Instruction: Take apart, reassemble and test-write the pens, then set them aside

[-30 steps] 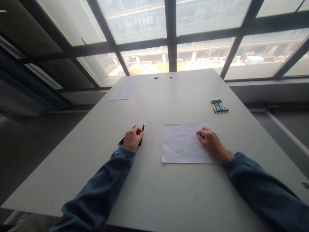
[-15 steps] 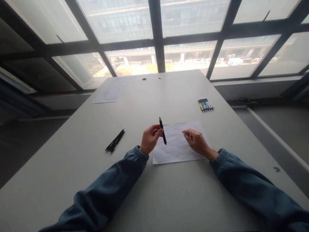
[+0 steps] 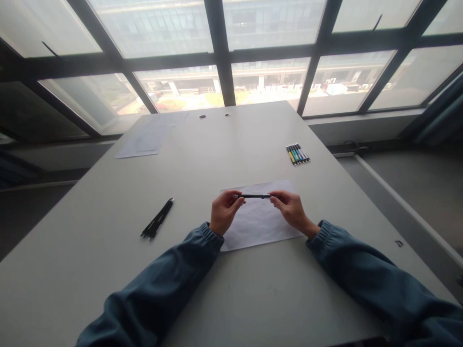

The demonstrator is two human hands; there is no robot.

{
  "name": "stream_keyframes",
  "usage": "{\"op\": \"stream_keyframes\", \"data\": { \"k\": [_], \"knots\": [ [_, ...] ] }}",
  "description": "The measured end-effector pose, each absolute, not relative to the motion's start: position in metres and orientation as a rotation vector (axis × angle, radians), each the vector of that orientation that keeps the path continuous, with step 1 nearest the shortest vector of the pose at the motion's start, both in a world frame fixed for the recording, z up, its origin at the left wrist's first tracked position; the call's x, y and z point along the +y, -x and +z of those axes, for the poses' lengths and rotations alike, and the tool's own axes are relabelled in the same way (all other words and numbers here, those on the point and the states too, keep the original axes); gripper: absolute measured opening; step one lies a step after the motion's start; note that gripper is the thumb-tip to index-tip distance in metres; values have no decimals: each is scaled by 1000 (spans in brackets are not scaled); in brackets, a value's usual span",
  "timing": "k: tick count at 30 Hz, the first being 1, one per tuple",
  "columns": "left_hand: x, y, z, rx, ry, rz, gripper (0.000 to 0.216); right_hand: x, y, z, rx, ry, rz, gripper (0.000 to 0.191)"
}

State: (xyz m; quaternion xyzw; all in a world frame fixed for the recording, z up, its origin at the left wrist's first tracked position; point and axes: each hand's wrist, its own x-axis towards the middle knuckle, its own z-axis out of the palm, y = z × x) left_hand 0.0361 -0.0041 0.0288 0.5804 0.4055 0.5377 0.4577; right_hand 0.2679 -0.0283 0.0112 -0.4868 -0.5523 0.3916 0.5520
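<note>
We log a slim, straight black pen (image 3: 255, 196) held level above wrinkled white paper (image 3: 262, 226), around the view's centre. Left hand (image 3: 223, 209) pinches its left end, thumb to fingers; right hand (image 3: 290, 208) pinches the right end likewise. From it, we get bunched black pens (image 3: 157, 219) between 8 and 9 o'clock, colour-barrelled pens (image 3: 298, 154) rowed between 1 and 2, all on smooth white tabletop (image 3: 224, 154).
</note>
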Motion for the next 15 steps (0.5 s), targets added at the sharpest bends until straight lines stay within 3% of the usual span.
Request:
{"op": "stream_keyframes", "data": {
  "k": [15],
  "knots": [
    [6,-7,13,1181,-1882,1263,17,-24,-274,5,-1196,1150,973,25]
  ]
}}
